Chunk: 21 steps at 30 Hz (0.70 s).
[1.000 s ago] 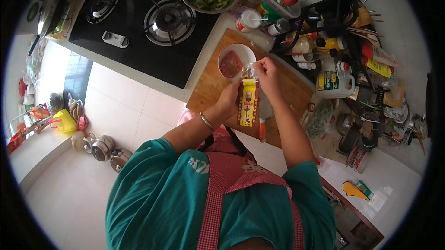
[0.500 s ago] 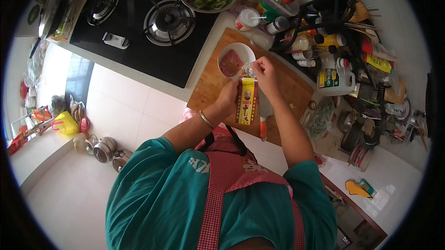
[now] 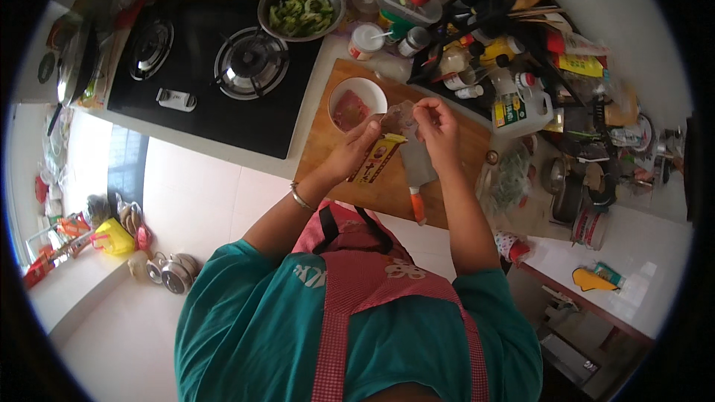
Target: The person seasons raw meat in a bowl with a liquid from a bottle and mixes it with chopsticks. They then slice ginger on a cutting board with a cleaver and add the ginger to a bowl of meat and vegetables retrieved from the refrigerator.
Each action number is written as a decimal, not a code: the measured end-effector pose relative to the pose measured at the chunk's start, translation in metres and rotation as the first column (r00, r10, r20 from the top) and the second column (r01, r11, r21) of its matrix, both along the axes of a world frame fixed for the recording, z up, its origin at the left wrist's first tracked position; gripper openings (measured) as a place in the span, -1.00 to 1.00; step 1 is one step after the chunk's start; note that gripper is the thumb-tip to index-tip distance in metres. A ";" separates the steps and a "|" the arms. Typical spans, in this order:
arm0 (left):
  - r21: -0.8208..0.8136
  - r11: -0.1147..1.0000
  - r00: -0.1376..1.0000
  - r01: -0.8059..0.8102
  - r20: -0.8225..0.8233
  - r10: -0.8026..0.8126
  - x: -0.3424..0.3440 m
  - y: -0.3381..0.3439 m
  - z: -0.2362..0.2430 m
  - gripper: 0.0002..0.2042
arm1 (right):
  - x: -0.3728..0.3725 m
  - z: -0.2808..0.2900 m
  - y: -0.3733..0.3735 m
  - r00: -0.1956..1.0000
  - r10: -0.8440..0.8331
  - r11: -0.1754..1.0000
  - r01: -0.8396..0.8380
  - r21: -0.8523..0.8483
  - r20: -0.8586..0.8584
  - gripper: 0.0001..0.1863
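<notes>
Yellow box [image 3: 376, 160], probably light and kinda crushable, is gripped in the curled left hand [image 3: 348, 154] nearside of the bowl [image 3: 378, 92]; slippery-looking plastic [image 3: 399, 118], best held edgewise, is pinched right of the bowl by the right hand [image 3: 441, 132], fingertips together.

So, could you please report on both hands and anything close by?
Left hand holding yellow-and-maroon box. Right hand pinching clear plastic. White bowl close by.

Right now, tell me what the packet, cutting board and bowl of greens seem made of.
Packet: probably smooth printed card, going by its flat panel and straight edges, though film is possible.
Cutting board: apparently wood, fairly matt, judging by its warm brown tone.
Bowl of greens: likely metal, perhaps steel, shown by its grey sheen.
</notes>
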<state>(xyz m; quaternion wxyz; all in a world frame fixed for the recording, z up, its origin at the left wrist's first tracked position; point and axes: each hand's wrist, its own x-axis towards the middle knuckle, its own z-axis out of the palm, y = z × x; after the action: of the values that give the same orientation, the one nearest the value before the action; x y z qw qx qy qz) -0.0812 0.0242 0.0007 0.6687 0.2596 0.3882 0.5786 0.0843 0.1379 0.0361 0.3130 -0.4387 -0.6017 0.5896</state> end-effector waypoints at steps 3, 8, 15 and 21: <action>0.207 0.968 0.971 0.144 -0.221 -0.097 -0.009 -0.001 0.021 -0.44 | 0.006 0.021 -0.007 0.984 -0.045 0.999 0.041 -0.026 -0.173 -0.91; 0.220 0.919 0.752 0.328 -0.650 -0.113 -0.011 -0.002 0.053 -0.27 | 0.018 0.037 -0.018 0.960 -0.034 0.999 0.041 0.020 -0.277 -0.92; 0.314 0.874 0.612 0.370 -0.790 0.024 -0.006 0.002 0.088 -0.18 | 0.033 0.065 -0.031 0.987 0.116 0.981 -0.097 0.166 -0.109 -0.94; 0.307 0.862 0.571 0.402 -0.821 0.026 0.001 0.003 0.097 -0.16 | 0.044 0.087 -0.037 0.974 0.175 0.874 -0.220 0.434 0.141 -0.93</action>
<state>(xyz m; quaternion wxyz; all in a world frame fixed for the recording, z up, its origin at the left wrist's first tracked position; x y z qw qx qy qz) -0.0805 0.0268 0.0982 0.3981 0.6839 0.4661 0.3957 0.1278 0.1011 0.1230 0.3136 -0.3196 -0.7769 0.4426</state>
